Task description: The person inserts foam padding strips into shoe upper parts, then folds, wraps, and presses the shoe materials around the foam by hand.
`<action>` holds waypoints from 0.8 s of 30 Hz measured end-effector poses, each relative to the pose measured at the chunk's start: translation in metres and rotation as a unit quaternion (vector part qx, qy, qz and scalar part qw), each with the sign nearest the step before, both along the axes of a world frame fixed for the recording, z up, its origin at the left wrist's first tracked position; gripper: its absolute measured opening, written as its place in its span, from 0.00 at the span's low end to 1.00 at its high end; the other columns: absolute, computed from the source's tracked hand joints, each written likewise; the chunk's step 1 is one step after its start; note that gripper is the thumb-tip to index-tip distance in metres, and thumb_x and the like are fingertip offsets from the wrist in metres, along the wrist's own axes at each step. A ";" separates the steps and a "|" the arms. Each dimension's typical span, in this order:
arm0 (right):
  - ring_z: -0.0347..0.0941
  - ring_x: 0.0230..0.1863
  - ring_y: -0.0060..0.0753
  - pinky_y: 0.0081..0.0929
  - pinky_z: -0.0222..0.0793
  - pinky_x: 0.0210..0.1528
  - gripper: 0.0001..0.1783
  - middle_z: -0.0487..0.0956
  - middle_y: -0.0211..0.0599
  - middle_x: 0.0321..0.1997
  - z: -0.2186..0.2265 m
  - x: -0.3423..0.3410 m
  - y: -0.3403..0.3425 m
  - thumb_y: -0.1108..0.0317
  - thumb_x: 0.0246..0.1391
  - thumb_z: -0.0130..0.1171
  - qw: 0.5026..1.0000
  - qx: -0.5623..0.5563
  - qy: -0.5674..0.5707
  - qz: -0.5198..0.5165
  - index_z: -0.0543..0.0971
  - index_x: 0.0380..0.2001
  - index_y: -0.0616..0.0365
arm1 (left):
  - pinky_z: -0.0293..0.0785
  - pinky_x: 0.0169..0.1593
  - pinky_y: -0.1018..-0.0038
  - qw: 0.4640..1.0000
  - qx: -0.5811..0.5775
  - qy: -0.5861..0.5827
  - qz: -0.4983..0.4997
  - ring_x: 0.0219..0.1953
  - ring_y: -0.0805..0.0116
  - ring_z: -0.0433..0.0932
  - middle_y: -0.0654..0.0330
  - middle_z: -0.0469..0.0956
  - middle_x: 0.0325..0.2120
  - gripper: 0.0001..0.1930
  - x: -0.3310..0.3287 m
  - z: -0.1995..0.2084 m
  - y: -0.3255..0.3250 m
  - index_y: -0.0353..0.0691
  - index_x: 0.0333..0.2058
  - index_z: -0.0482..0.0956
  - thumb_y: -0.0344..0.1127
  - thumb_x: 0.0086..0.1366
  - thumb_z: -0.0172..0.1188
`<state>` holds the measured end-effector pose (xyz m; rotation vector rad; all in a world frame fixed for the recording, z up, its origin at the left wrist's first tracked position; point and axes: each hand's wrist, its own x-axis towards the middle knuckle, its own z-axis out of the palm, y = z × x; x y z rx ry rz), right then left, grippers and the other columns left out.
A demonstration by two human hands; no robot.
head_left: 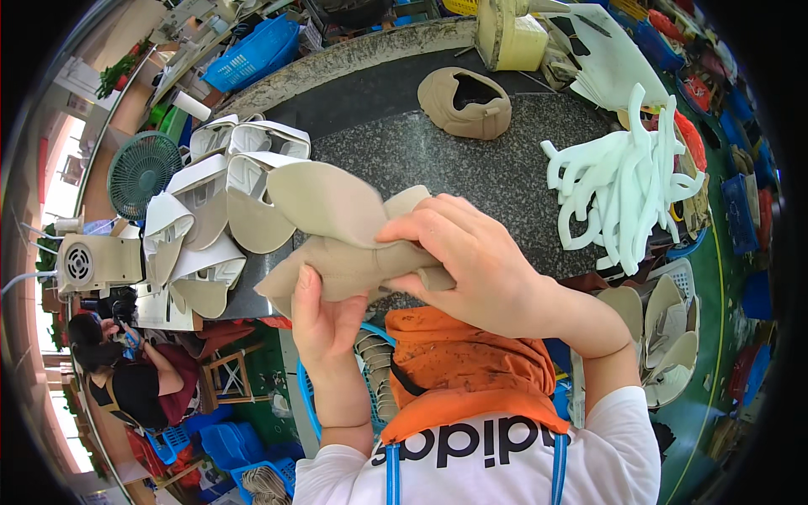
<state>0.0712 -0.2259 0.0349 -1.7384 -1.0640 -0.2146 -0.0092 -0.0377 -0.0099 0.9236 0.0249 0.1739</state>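
Observation:
A beige cap (328, 268) with a stiff curved brim is held above the near edge of the dark table, its soft crown folded and bunched. From below, my left hand (330, 324) grips the cap's edge, thumb up against the fabric. My right hand (463, 252) comes over the other end with its fingers curled round the bunched crown, close to the brim. Part of the cap is hidden behind my fingers. Another brown cap (465, 105) lies at the back of the table, its opening showing.
Stacked cap pieces with white linings (223, 198) stand on the left. A pile of white foam strips (627, 194) lies at the right. A green fan (145, 175) and a beige machine (101, 263) are farther left. Another person (139, 374) sits lower left. An orange apron (471, 353) covers my front.

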 end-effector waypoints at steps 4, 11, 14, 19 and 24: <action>0.69 0.41 0.44 0.37 0.66 0.44 0.18 0.73 0.38 0.35 0.000 0.004 -0.006 0.70 0.42 0.64 0.990 -0.031 0.108 0.086 0.75 0.40 0.58 | 0.51 0.65 0.52 0.986 -0.135 -0.080 -0.052 0.65 0.55 0.55 0.55 0.56 0.64 0.30 0.000 -0.010 0.007 0.42 0.63 0.55 0.52 0.69 0.42; 0.71 0.39 0.45 0.38 0.66 0.43 0.16 0.74 0.40 0.32 0.000 0.002 -0.006 0.70 0.44 0.62 0.998 -0.026 -0.042 0.025 0.75 0.39 0.60 | 0.41 0.68 0.51 0.908 -0.384 -0.133 -0.103 0.69 0.53 0.44 0.52 0.47 0.67 0.32 0.015 0.008 -0.022 0.43 0.66 0.47 0.51 0.69 0.40; 0.71 0.36 0.46 0.38 0.66 0.41 0.17 0.74 0.40 0.30 -0.001 0.001 -0.005 0.70 0.44 0.62 0.999 -0.030 -0.023 0.024 0.75 0.40 0.62 | 0.40 0.69 0.51 0.920 -0.366 -0.126 -0.065 0.70 0.53 0.39 0.51 0.43 0.68 0.34 0.022 0.016 -0.036 0.43 0.67 0.44 0.50 0.69 0.41; 0.70 0.33 0.45 0.37 0.67 0.35 0.19 0.74 0.42 0.28 0.000 -0.006 -0.010 0.73 0.45 0.59 0.994 -0.024 0.007 0.104 0.74 0.44 0.63 | 0.46 0.67 0.50 0.953 -0.175 -0.214 -0.125 0.68 0.51 0.46 0.47 0.48 0.66 0.33 0.031 0.002 -0.013 0.39 0.66 0.47 0.51 0.69 0.41; 0.70 0.31 0.42 0.34 0.67 0.36 0.24 0.73 0.40 0.28 -0.014 -0.001 -0.018 0.77 0.43 0.60 0.990 -0.085 -0.024 0.107 0.73 0.48 0.62 | 0.63 0.61 0.52 0.969 -0.206 -0.036 -0.132 0.58 0.51 0.68 0.48 0.66 0.57 0.26 0.020 0.011 0.026 0.33 0.60 0.58 0.42 0.69 0.46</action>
